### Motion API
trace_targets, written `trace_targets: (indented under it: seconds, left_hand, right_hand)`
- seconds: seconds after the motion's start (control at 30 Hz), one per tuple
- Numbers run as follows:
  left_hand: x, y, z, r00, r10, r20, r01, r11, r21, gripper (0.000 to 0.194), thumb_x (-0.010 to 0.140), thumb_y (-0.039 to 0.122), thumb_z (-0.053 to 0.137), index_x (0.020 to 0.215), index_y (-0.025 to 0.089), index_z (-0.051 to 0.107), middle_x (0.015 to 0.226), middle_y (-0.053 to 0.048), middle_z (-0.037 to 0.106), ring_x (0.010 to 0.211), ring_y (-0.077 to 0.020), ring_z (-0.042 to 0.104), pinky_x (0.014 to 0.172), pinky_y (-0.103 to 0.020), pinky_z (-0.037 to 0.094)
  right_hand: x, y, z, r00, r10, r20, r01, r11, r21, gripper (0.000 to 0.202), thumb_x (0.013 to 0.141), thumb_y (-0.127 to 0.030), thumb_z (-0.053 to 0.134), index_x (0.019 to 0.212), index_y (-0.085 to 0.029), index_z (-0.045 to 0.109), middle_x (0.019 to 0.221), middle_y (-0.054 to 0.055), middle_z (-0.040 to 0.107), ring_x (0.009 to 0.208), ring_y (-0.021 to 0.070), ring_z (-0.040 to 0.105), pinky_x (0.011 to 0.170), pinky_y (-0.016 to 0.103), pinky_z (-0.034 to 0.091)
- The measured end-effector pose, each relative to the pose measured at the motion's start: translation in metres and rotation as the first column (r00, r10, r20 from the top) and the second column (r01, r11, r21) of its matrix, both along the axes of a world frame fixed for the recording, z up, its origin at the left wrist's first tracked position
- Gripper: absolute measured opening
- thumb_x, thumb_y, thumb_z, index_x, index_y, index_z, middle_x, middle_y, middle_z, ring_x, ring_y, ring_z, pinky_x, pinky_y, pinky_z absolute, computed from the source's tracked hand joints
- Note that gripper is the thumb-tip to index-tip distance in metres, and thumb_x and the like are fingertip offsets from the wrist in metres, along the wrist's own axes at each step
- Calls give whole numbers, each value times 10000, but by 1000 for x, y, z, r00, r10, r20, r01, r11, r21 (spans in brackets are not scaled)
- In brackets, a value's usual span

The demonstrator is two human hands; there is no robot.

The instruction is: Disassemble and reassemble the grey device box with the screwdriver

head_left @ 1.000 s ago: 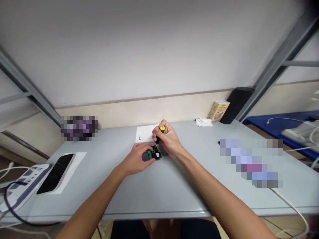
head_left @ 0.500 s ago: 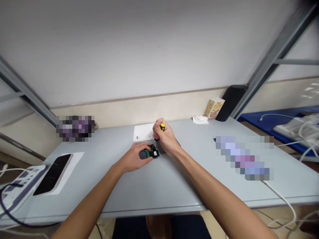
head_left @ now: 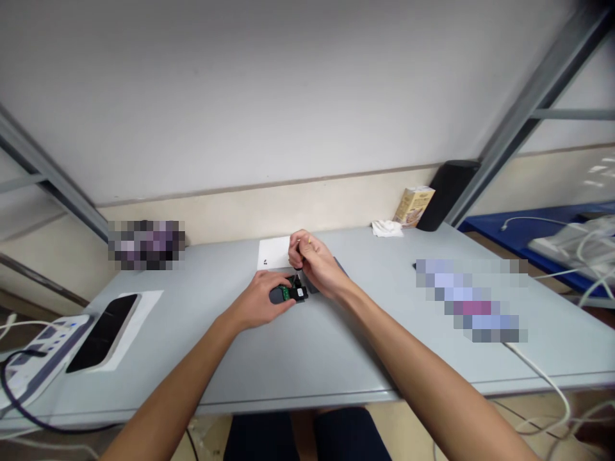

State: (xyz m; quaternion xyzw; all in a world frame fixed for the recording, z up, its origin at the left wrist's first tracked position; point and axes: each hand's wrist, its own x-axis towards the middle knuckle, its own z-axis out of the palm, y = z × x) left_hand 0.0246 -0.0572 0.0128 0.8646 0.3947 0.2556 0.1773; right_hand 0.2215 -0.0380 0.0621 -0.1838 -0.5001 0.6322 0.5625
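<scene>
On the desk, my left hand (head_left: 262, 298) steadies a small opened electronic device (head_left: 298, 293), its fingers curled round the left end. A green circuit board, black parts and a white label show on the device. My right hand (head_left: 314, 262) is a fist around a screwdriver (head_left: 298, 264), whose handle is mostly hidden by the fingers. The screwdriver's shaft points down at the upper part of the device. Partly behind the right hand lies a dark grey flat piece (head_left: 315, 285). Beyond the hands, a few tiny dark screws (head_left: 265, 261) rest on white paper (head_left: 275, 250).
A phone (head_left: 103, 333) lies on paper at the left, beside a power strip (head_left: 45, 352). A yellow box (head_left: 414, 206), crumpled tissue (head_left: 387, 228) and black cylinder (head_left: 449, 195) stand at the back right. A white cable (head_left: 541, 371) hangs over the desk's front edge.
My right hand has turned and shifted slightly left, so the screwdriver's yellow handle end is now mostly covered. The left hand keeps its hold on the device.
</scene>
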Motion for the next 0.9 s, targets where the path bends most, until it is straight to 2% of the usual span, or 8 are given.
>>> trace_targets:
  seconds: [0.1,0.23,0.37,0.43,0.53,0.67,0.77,0.9]
  left_hand:
    - [0,0,1,1000,5,-2,-5,1000,0,237,885,393,758,1077,261,718,1283,-64,746,1263,-309,640,1158,-519,458]
    - [1,0,2,1000,-10,10,10,1000,-11,204,877,359,762,1046,258,713,1326,-59,729,1234,-300,654,1171,-533,444]
    - [0,-1,1,1000,21,2,-21,999,-41,245,872,384,764,1069,256,696,1287,-66,740,1212,-306,652,1127,-525,486]
    - [-1,-1,1,1000,30,-2,-31,998,-48,261,875,395,760,1086,259,690,1290,-66,737,1224,-311,643,1111,-524,501]
    - [-1,-1,2,1000,22,9,-22,999,-30,241,876,404,762,1064,264,704,1310,-62,732,1252,-313,635,1130,-529,489]
    - [1,-1,3,1000,4,13,-4,1000,-11,211,879,387,768,1037,259,713,1341,-66,725,1267,-312,639,1147,-540,473]
    - [1,-1,3,1000,-8,9,8,1000,-5,208,885,370,767,1049,257,708,1338,-68,728,1258,-309,650,1150,-543,465]
    - [0,-1,1,1000,-2,-1,2,1000,0,227,897,380,761,1087,265,712,1342,-61,724,1265,-302,647,1141,-525,473]
  right_hand:
    - [0,-4,3,994,55,100,-59,997,43,447,920,-667,646,946,-222,675,714,-24,508,664,135,451,649,289,373]
    - [-2,-2,1,986,-118,121,101,986,135,411,902,-621,701,854,-227,593,781,-8,595,736,140,536,722,294,419]
    - [-5,5,-5,981,-190,41,186,978,93,435,894,-628,708,853,-259,481,654,-77,470,566,107,425,595,268,358]
    - [-5,7,-5,983,-181,22,180,982,66,417,918,-661,653,902,-265,526,647,-80,424,541,105,374,566,266,327]
    - [-1,6,0,996,-80,30,79,997,25,422,948,-677,588,1002,-260,625,729,-38,509,625,128,473,637,284,401]
    - [5,6,2,993,-96,64,95,995,23,383,850,-571,783,877,-245,584,845,-8,628,749,143,594,735,296,456]
    - [6,8,-1,990,-135,29,134,991,19,439,834,-546,813,851,-259,482,727,-62,569,598,106,500,631,269,397]
    - [5,8,-1,993,-111,46,109,993,37,403,934,-664,625,963,-263,592,642,-72,435,548,112,380,572,272,337]
